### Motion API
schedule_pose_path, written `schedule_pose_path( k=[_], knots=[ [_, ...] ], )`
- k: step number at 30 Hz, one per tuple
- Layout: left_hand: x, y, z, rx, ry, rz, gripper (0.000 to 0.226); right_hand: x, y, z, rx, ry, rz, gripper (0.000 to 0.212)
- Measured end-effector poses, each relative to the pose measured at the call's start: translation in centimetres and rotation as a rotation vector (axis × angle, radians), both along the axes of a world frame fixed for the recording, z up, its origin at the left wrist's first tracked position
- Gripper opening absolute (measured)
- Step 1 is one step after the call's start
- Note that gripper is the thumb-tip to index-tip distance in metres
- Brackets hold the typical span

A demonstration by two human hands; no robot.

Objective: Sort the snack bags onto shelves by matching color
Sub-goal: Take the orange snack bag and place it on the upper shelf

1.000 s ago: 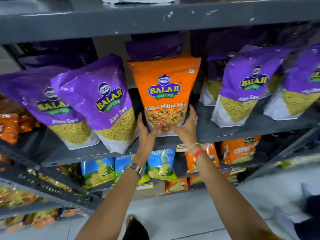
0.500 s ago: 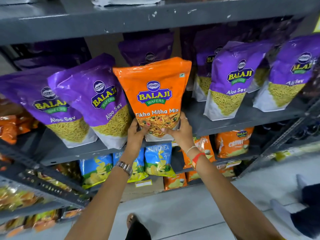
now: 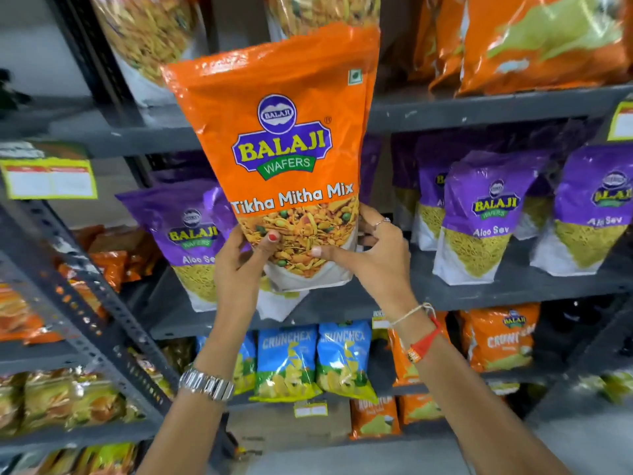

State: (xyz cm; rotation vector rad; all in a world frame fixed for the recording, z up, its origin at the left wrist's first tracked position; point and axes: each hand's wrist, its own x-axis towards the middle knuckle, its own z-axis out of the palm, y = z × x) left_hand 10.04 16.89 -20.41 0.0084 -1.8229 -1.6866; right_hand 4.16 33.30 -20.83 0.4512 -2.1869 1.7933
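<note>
— Since a moment ago you've lifted the orange bag [image 3: 284, 159] off the shelf of purple bags [image 3: 486, 217]; it's now raised in front of the shelf above.

— How am I holding it?

— Left hand [image 3: 241, 260] and right hand [image 3: 373, 250] are both closed on its bottom corners, thumbs across the front.

— So next?

— Probably the top shelf [image 3: 479, 108], where other orange bags [image 3: 534, 39] stand; that colour matches.
</note>
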Motion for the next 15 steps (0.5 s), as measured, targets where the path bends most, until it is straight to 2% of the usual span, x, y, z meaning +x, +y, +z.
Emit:
schedule_pose_path(
  k=[7, 11, 15],
  knots=[
    [1.3, -3.7, 11.0, -0.069, 0.155, 0.089, 0.011, -0.8, -4.0, 10.8, 0.009, 0.203, 0.048, 0.087],
    [0.5, -6.5, 16.8, -0.106, 0.158, 0.121, 0.009, -1.1, -6.6, 16.7, -0.009, 0.263, 0.041, 0.070],
    [-1.3, -9.2, 21.5, -0.108, 0.099, 0.160, 0.005, -2.7, -10.2, 21.0, -0.009, 0.309, 0.007, 0.095]
  ],
)
